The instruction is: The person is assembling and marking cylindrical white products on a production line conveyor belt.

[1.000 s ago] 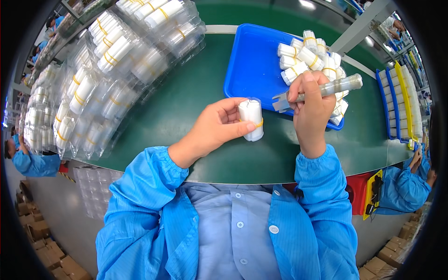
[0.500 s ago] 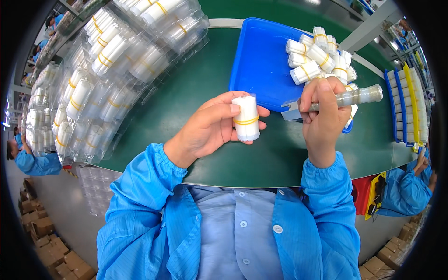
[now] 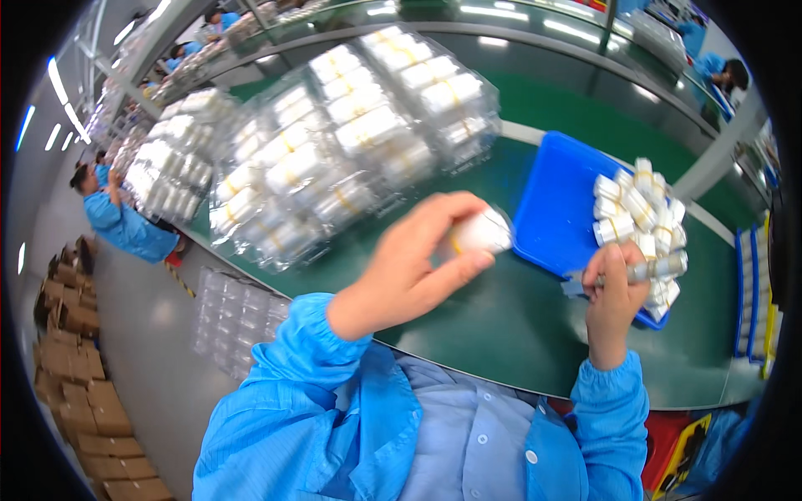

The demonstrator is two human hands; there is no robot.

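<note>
**Mia:** So, what is that hand doing?

**Ben:** The left hand is up over the green table. Its fingers are wrapped snug around a small white roll with a yellow band. It looks blurry, so I can't see the band well.

**Mia:** And the other hand?

**Ben:** The right hand is closed tight on a thin clear tube tool. It sits just by the near edge of the blue tray.

**Mia:** How would you do this bit well?

**Ben:** I think you should keep the roll snug but not squash it. It looks soft. Hold the tool level too, so its tip does not bump the pile of white rolls in the tray.

**Mia:** What could go wrong?

**Ben:** The pile is heaped high near the tray edge. A knock could tip some rolls off, I guess.

**Mia:** What else is on the table?

**Ben:** Clear plastic trays full of white rolls are stacked at the far left. More blue bins stand at the far right.

**Mia:** And the room?

**Ben:** It is a big work hall. Another person in a blue coat is working at the left. Brown boxes are piled on the grey floor. Flat empty clear trays lie low beside the table.
</note>
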